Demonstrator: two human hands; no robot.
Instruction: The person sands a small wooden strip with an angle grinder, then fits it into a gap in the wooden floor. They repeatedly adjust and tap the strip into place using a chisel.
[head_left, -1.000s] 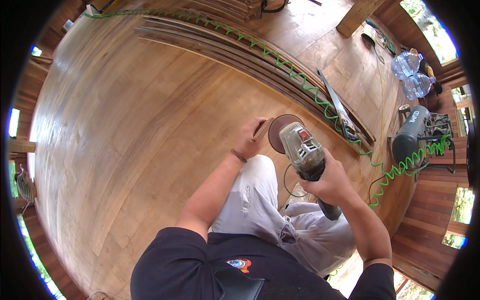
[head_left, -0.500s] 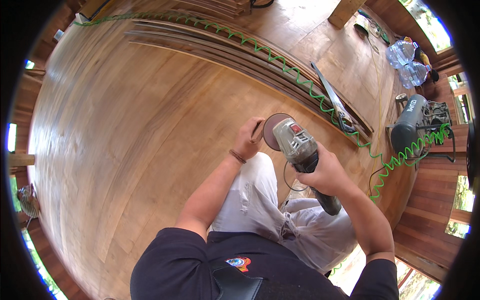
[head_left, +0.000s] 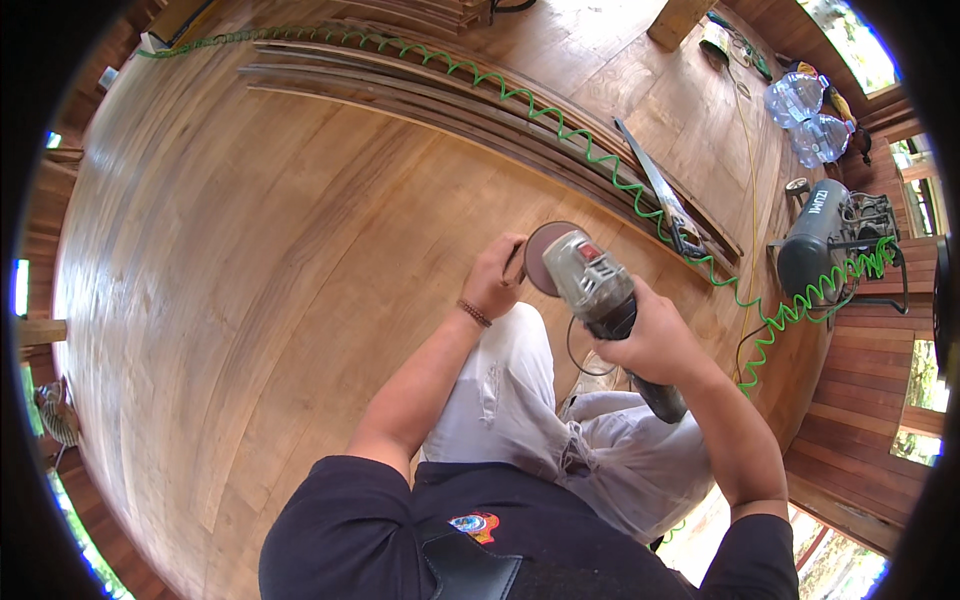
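Observation:
In the head view my left hand (head_left: 492, 275), a beaded bracelet at its wrist, is closed on a small dark wooden piece (head_left: 514, 264), held above my bent knee (head_left: 510, 340) in light grey trousers. My right hand (head_left: 650, 335) grips the rear body of a grey-and-black angle grinder (head_left: 595, 275) with a red switch on top. Its brown round sanding disc (head_left: 543, 247) faces the wooden piece, right at its edge; I cannot tell whether they touch. A thin cord loops below the grinder.
Several long boards (head_left: 400, 98) lie stacked across the wooden floor (head_left: 250, 300) ahead, with a hand saw (head_left: 645, 170) and a coiled green hose (head_left: 540, 108) on them. At the right stand an air compressor (head_left: 810, 255) and large water bottles (head_left: 795, 100). A wooden post (head_left: 672, 22) rises at the top.
The room has shifted up and slightly left in the picture. Both hands and the grinder sit slightly higher and further left than a second ago, with their grips unchanged.

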